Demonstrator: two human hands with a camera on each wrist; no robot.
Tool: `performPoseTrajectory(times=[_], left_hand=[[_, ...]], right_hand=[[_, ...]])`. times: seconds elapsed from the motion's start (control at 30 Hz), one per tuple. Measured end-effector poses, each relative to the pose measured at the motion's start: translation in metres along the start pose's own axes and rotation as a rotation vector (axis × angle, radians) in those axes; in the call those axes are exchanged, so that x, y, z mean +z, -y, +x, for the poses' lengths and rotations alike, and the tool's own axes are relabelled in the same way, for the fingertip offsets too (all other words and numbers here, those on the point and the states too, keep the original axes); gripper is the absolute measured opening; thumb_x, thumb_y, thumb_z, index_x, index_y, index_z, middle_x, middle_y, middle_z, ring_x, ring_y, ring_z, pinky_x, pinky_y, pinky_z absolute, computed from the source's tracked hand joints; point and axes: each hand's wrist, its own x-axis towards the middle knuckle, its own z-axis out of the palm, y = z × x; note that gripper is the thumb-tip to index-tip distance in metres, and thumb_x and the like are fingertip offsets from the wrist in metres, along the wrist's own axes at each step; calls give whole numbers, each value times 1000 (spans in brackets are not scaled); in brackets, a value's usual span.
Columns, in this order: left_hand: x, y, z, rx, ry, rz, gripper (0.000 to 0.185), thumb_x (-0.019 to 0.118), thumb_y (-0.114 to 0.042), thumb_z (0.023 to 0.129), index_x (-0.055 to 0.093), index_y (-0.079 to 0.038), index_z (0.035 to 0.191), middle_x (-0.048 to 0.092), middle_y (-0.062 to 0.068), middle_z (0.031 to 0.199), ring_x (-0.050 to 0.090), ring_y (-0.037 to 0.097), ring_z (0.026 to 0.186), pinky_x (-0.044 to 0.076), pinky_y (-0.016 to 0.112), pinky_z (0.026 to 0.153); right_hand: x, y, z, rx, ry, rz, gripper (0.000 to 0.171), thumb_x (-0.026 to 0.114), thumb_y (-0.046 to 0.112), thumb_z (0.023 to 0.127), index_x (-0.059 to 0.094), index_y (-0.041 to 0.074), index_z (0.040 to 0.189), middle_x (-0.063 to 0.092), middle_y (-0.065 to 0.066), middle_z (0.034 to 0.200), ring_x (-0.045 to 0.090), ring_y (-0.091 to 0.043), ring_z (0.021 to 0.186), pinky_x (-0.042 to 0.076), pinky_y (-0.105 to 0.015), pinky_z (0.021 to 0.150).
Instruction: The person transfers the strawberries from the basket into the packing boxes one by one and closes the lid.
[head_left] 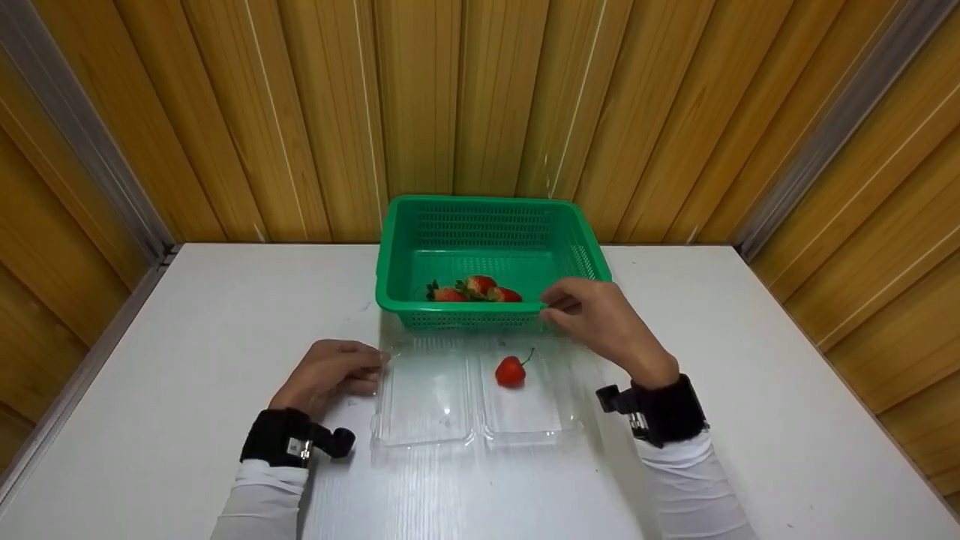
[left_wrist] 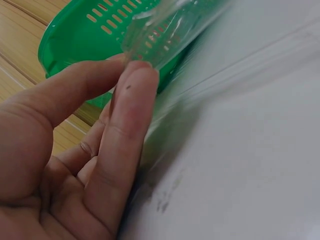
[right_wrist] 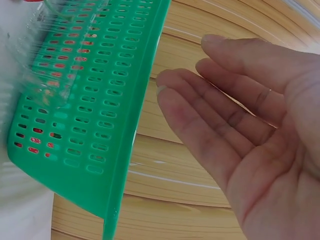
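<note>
Landmark: the green basket (head_left: 487, 225) stands at the far middle of the white table (head_left: 187, 315); every place below is told from this basket.
Clear tray: the clear plastic tray (head_left: 427, 397) lies just in front of the basket, touching or almost touching its near wall, so a fruit has only a short way between the two.
Strawberries in basket: three strawberries (head_left: 474, 289) lie together against the near wall inside the basket, close to your reach.
Single strawberry: one strawberry (head_left: 510, 371) lies in the right compartment of the tray, in front of the basket, stem upward.
Your left hand: the left hand (head_left: 330, 373) rests in front of the basket and to its left, fingertips pressed against the left edge of the tray; I judge it keeps the light tray from sliding. It holds nothing.
Your right hand: the right hand (head_left: 596, 315) is at the near right corner of the basket, over its rim; the right wrist view shows the palm bare and the fingers loose, grasping nothing.
</note>
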Motion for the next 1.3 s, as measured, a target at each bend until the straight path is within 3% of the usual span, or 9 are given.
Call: performPoseTrajectory(times=[0.27, 0.6, 1.3], left_hand=[[-2, -1, -1, -8, -7, 0, 33, 88, -17, 89, 75, 5, 108, 72, 13, 96, 73, 16, 73, 64, 28, 73], [-1, -2, 0, -7, -3, 39, 33, 87, -20, 90, 75, 4, 109, 74, 12, 94, 73, 15, 72, 64, 27, 73], [3, 2, 3, 11, -10, -4, 26, 86, -14, 90, 77, 5, 106, 74, 14, 94, 72, 17, 73, 65, 29, 72]], right_hand=[[-1, -5, 8, -7, -58, 0, 16, 78, -2, 95, 74, -3, 110, 75, -19, 108, 75, -30, 97, 64, -43, 88], [-3, -12, 16, 34, -92, -46, 19, 77, 0, 96, 73, -4, 114, 74, -16, 110, 74, -31, 101, 63, -47, 90], [2, -31, 36, 188, -15, -150, 30, 75, 7, 99, 69, -7, 125, 71, -22, 121, 67, -38, 111, 59, -52, 97]])
